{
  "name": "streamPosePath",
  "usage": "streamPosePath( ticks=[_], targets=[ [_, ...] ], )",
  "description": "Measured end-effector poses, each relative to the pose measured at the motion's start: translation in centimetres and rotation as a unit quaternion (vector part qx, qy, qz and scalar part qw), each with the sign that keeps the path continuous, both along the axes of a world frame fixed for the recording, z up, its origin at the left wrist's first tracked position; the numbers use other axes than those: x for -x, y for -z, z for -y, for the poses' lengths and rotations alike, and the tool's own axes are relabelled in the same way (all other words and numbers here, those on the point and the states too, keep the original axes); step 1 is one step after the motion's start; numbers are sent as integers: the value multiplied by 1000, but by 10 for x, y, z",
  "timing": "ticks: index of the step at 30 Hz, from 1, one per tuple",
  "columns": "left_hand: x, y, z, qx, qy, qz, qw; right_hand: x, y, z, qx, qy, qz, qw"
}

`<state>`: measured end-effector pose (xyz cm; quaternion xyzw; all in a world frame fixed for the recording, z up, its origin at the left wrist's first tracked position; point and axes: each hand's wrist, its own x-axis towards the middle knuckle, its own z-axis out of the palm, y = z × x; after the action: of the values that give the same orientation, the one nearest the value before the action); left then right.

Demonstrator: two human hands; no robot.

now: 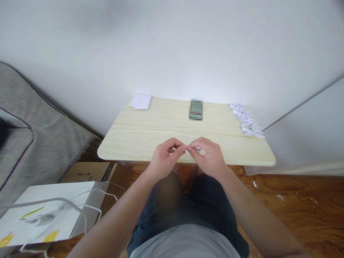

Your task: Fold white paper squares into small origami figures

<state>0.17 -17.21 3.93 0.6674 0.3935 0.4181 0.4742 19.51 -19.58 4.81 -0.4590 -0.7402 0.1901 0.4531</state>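
Observation:
Both hands meet over the front edge of the table, fingertips together. A small piece of folded white paper (197, 148) shows between the thumb and fingers of my right hand (209, 156); most of it is covered by the fingers. My left hand (164, 157) is closed in a pinch at the near tip of the same paper, right against the right fingertips. Several folded white paper pieces (245, 120) lie in a row along the table's right side. At the back left corner rests a stack of white paper sheets (141, 101).
The pale wood-grain table (150, 129) stands against a white wall. A blurred-out green rectangular object (196, 109) lies near its back edge. To the left are a grey covered sofa or bed (51, 143), a cardboard box (86, 172), a white box (53, 211) and white cables (67, 201).

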Motion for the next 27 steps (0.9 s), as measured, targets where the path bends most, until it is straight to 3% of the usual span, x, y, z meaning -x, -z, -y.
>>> streamPosePath(
  ticks=[6,17,27],
  targets=[
    [5,6,-10,-13,-11,0,1000,-9,2,-4,35,19,-27,999],
    [-3,24,-35,43,-30,75,996,-18,18,-11,177,46,-79,980],
    [-23,49,-92,9,-60,43,997,-18,54,-68,201,56,-160,965]
  ],
)
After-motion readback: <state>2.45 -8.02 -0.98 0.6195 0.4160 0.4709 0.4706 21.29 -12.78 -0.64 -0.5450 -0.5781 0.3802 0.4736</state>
